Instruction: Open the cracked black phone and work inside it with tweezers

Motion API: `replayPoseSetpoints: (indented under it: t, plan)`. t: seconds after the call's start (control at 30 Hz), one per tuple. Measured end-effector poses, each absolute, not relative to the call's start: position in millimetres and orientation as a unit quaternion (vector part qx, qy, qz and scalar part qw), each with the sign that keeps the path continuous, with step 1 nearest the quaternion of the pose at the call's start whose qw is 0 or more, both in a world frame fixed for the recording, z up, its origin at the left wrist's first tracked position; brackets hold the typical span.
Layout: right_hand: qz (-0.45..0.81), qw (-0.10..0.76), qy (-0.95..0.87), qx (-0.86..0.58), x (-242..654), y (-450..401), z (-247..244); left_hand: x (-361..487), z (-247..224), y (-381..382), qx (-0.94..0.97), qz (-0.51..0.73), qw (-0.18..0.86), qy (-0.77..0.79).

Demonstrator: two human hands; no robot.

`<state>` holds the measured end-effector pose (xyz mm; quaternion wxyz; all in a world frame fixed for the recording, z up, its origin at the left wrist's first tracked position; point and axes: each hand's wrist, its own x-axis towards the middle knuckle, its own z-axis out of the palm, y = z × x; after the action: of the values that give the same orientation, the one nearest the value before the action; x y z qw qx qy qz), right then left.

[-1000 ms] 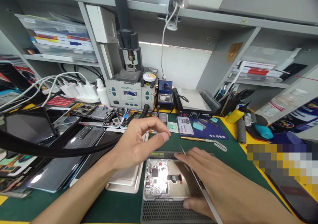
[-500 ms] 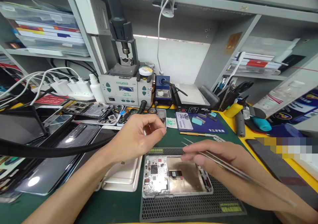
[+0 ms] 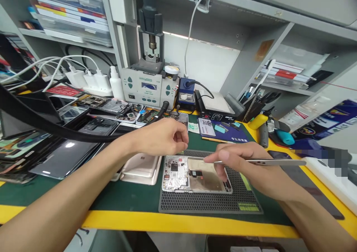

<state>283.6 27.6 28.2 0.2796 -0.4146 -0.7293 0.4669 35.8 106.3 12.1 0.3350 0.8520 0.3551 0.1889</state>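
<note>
An opened phone frame [image 3: 195, 174] with its circuit board exposed lies on a black honeycomb mat [image 3: 209, 203]. My right hand [image 3: 240, 162] grips metal tweezers [image 3: 267, 162], held level, tips pointing left over the frame's top edge. My left hand [image 3: 164, 136] hovers just above the frame's upper left corner, thumb and fingers pinched together; whether something tiny sits between them I cannot tell. A gold phone back cover [image 3: 141, 167] lies left of the mat.
A rework station [image 3: 147, 90] and blue soldering-iron stand [image 3: 186, 95] stand at the back. Several phones and screens [image 3: 72, 151] are piled at left, white chargers [image 3: 86, 79] behind them. A blue card [image 3: 223, 130] and tool holder [image 3: 255, 108] sit right. The yellow table edge [image 3: 173, 224] runs in front.
My right hand lifted off the phone frame and turned the tweezers level, tips toward my left hand. My left fingers closed into a pinch. The view pulled back, showing the table edge.
</note>
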Motion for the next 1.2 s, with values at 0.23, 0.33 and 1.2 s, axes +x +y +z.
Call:
replayPoseSetpoints:
  t: [0.23, 0.33, 1.2]
  plan:
    - [0.536, 0.31, -0.662, -0.423, 278.4, 12.9, 7.8, 25.7, 22.1, 87.1, 0.879, 0.121, 0.293, 0.356]
    - [0.514, 0.324, -0.672, -0.424, 279.5, 8.0, -2.3, 18.3, 21.1, 70.2, 0.886, 0.09, 0.27, 0.367]
    - [0.187, 0.35, -0.85, -0.346, 269.1, -12.0, -38.6, 7.2, -4.2, 42.7, 0.9, 0.124, 0.238, 0.342]
